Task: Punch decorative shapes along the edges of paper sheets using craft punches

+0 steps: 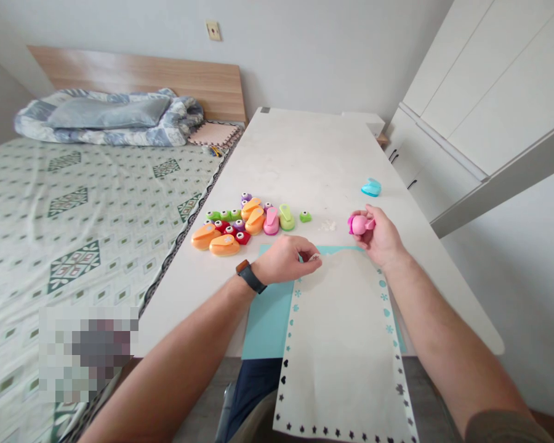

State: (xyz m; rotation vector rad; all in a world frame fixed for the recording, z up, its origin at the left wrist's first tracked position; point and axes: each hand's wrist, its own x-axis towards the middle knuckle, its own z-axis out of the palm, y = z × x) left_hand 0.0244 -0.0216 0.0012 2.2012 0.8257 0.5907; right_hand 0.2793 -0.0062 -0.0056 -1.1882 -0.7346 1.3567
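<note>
A long sheet of white paper (341, 332) has small shapes punched along its side and lower edges. It lies over a light blue sheet (265, 326), and its lower part hangs past the table's front edge. My left hand (286, 258), with a dark band on the wrist, pinches the paper's upper left corner, where a flower-shaped hole shows. Off the paper's upper right corner, my right hand (381, 237) is closed around a pink craft punch (361, 224), held above the table. A blue craft punch (372, 187) stands just beyond that hand.
Several craft punches in orange (224, 245), red, purple, green and pink cluster left of the paper. One small green punch (305, 216) stands apart, near white paper scraps (327, 226). A bed (120, 203) adjoins the white table (305, 147) on the left; cabinets (443, 166) flank the right.
</note>
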